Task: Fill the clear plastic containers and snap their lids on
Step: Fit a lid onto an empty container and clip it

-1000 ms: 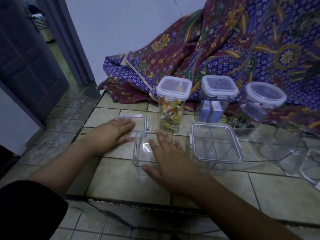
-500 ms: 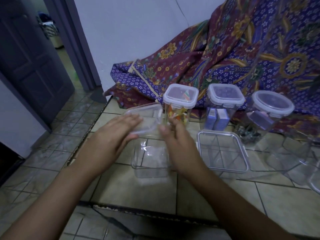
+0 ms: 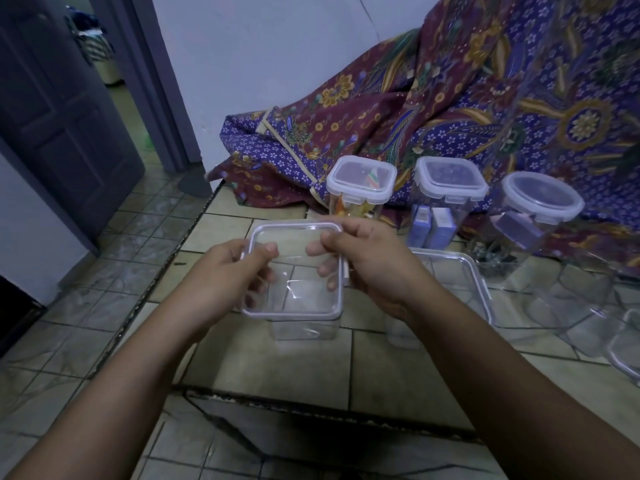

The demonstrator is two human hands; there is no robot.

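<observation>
Presently, item in hand: one square clear lid (image 3: 294, 268) with pale rim, held flat in the air by both hands, directly above a small clear container (image 3: 304, 327) standing open on the tiled floor (image 3: 242, 362). Left hand (image 3: 239, 271) pinched the lid's left edge, thumb on top, fingers curled beneath; right hand (image 3: 367, 265) pinched the right edge likewise. Container appeared empty, though the clear plastic made that hard to confirm. Behind stood three lidded containers: a tall square jar (image 3: 360, 192) with coloured contents, a second jar (image 3: 446, 199) holding pale blue packets, a round jar (image 3: 540, 209). A larger container (image 3: 460, 296) lay to the right. Step judged: lidding the small container. Next move would call for lowering the lid squarely onto the rim, then pressing the clasps down.
</observation>
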